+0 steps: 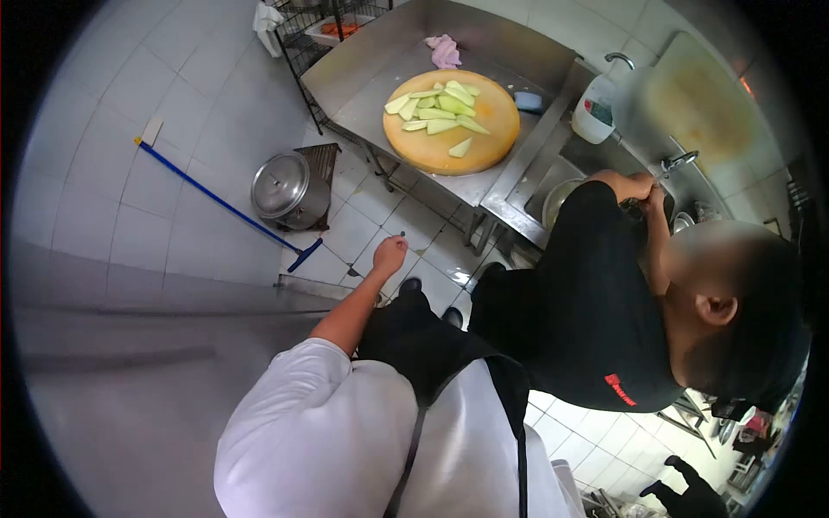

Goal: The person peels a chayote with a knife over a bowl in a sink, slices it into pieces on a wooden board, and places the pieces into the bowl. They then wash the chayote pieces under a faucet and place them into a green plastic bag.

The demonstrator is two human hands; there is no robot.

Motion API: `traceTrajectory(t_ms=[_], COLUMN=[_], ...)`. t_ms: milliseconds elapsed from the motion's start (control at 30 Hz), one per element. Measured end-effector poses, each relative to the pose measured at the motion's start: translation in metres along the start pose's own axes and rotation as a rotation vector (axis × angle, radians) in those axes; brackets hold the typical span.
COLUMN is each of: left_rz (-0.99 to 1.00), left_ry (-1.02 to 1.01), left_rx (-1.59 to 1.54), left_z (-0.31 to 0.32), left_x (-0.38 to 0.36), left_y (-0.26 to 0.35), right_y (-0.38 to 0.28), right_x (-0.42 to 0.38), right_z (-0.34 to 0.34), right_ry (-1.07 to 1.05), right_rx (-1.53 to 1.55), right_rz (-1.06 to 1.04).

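My left hand [391, 254] is closed in front of me over the tiled floor, with a small dark tip of something showing above the fingers. What it holds is too small to name. My right hand is not in view. Beyond my left hand, on the steel counter [350, 82], lies a round yellow cutting board [496, 129] with several pale green vegetable slices [442, 126] on it. A pink cloth [445, 52] is crumpled behind the board, and a blue-and-white block [528, 102] sits to its right.
A co-worker in black [596, 302] stands close on the right, hands at the sink tap [680, 161]. A lidded steel pot [292, 190] stands on the floor at left, near a blue squeegee [220, 203]. A white container [594, 112] is beside the sink.
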State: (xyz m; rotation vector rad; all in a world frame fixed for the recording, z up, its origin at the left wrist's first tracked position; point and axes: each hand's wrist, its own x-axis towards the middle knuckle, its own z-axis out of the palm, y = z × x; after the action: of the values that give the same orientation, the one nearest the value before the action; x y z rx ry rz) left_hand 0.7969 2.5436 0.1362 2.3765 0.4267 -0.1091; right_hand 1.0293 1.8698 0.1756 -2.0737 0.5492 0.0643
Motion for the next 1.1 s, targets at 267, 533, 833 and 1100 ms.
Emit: traceTrajectory(t_ms=[267,533,833,1100], left_rz=[0.315,0.823,1.102,1.207], left_ry=[0.136,0.001,-0.112,-0.189], left_rx=[0.007,0.301,0.379,0.527], left_z=[-0.03,-0.03,0.004,-0.023], left_x=[0.115,0.227,0.324,0.358], left_y=[0.092,0.178,0.178,0.189], right_y=[0.02,0.141,0.057,-0.023], right_x=[-0.023,-0.354,-0.508,-0.473], right_z=[-0.017,0.131,0.286,0.328], right_ry=[-0.153,-0.142,-0.138,0.029], right_rx=[0.361,-0.225,-0.208,-0.294], right_rz=[-0.15,0.399,0.657,0.71])
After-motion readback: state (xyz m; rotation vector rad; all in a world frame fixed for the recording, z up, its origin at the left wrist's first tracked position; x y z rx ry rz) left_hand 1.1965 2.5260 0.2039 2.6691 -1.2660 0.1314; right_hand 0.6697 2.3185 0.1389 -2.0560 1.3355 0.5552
